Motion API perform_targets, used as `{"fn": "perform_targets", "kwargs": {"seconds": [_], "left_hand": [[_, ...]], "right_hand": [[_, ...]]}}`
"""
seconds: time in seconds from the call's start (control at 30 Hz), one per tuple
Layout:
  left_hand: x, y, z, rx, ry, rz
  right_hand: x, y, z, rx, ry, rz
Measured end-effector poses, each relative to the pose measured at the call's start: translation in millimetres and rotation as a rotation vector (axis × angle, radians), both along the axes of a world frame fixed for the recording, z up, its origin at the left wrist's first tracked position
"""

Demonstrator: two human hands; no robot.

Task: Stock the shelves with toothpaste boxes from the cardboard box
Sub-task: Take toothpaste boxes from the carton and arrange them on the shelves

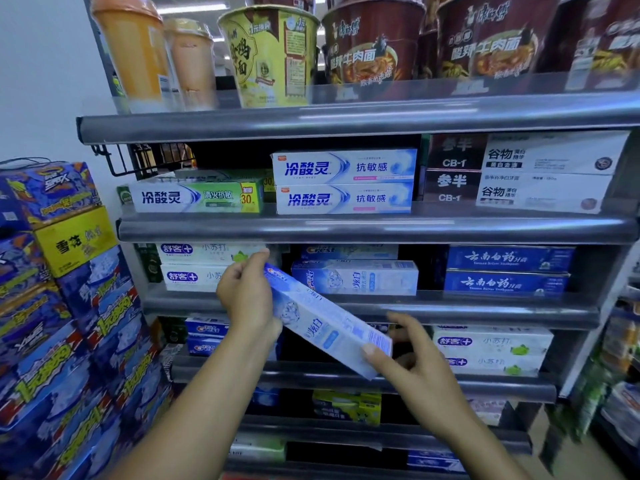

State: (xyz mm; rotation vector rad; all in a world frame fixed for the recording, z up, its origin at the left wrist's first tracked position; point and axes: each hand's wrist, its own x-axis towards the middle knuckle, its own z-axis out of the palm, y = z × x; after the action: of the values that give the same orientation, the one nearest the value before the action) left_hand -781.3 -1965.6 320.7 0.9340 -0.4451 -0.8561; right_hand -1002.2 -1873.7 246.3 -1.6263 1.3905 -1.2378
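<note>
Left hand [247,294]: we grip the upper end of the toothpaste box [322,323], fingers curled round it. Right hand [415,358] pinches the lower end, thumb on the front face. Box sits tilted btwn both hands, upper left to lower right, in front of the shelf rail [450,311], just below the stocked Crest boxes [355,277].

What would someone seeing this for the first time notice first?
The pale blue toothpaste box, held tilted by the left hand and right hand before the middle shelves. Above, big instant noodle cups line the top shelf; stacked blue cartons fill the left edge.
</note>
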Motion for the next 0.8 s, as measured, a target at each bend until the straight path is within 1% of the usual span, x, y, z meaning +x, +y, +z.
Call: {"fn": "perform_targets", "kwargs": {"seconds": [0.03,0.07,0.13,0.2,0.3,0.4,0.5,0.6,0.73,0.8], "left_hand": [[-3.3,0.7,0.9,0.010,0.064,-0.001],[-7.2,1.5,1.8,0.018,0.113,-0.010],[-16.3,2.3,3.2,0.030,0.159,-0.058],[-23.4,4.8,3.8,0.014,0.127,-0.096],[-25.5,8.9,-2.8,-0.097,-0.039,-0.101],[-21.1,7.1,-11.9,-0.200,-0.305,-0.110],[-17.8,-0.4,-15.4,-0.225,-0.533,-0.095],[-13.7,-8.7,-17.8,-0.193,-0.643,-0.093],[-11.0,-15.5,-17.2,-0.078,-0.752,-0.069],[-9.3,-18.2,-16.1,-0.042,-0.891,-0.067]], "right_hand": [[0.8,0.3,-2.4,0.019,-0.092,0.029],[1.4,-0.7,-4.4,-0.005,-0.179,0.021],[-0.2,-5.2,-2.7,-0.107,-0.304,-0.075],[-5.7,-12.2,2.7,-0.195,-0.401,-0.155],[-18.9,-27.8,13.5,-0.285,-0.484,-0.228],[-30.8,-46.0,24.3,-0.359,-0.431,-0.283],[-38.1,-60.7,31.0,-0.364,-0.327,-0.327],[-39.6,-71.9,34.9,-0.351,-0.224,-0.358],[-35.2,-81.9,41.6,-0.384,-0.082,-0.402],[-34.1,-86.6,47.4,-0.369,0.010,-0.419]]}}
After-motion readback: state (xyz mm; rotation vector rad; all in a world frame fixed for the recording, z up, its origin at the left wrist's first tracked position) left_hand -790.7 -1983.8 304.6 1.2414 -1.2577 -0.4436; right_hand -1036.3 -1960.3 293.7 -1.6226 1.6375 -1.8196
